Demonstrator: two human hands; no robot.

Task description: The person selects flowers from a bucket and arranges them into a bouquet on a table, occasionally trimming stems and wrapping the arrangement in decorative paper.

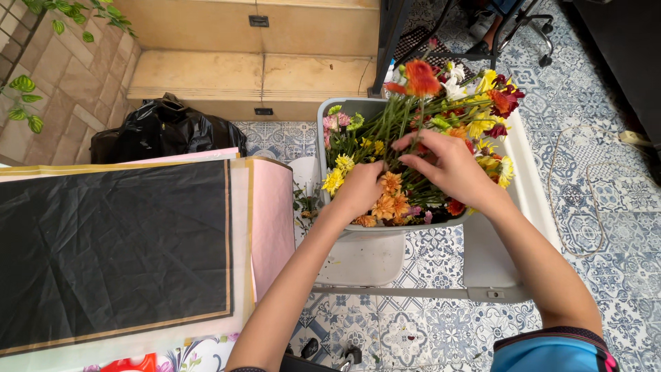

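A black sheet of wrapping paper (110,248) lies on pink sheets (272,213) on the worktop at the left. Behind it sits a black plastic bag (162,127) below beige steps (255,72). Green leaves (27,86) hang beside a patterned blue tile floor (592,172).

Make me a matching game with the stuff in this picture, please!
Things:
1. black plastic bag
2. black wrapping paper
3. orange gerbera
4. left hand

Places:
A. standing up above the grey tub
B. spread flat on the table on the left
C. on the floor by the beige step
D. among the orange and yellow blooms at the tub's near side

Pairs: 1-C, 2-B, 3-A, 4-D
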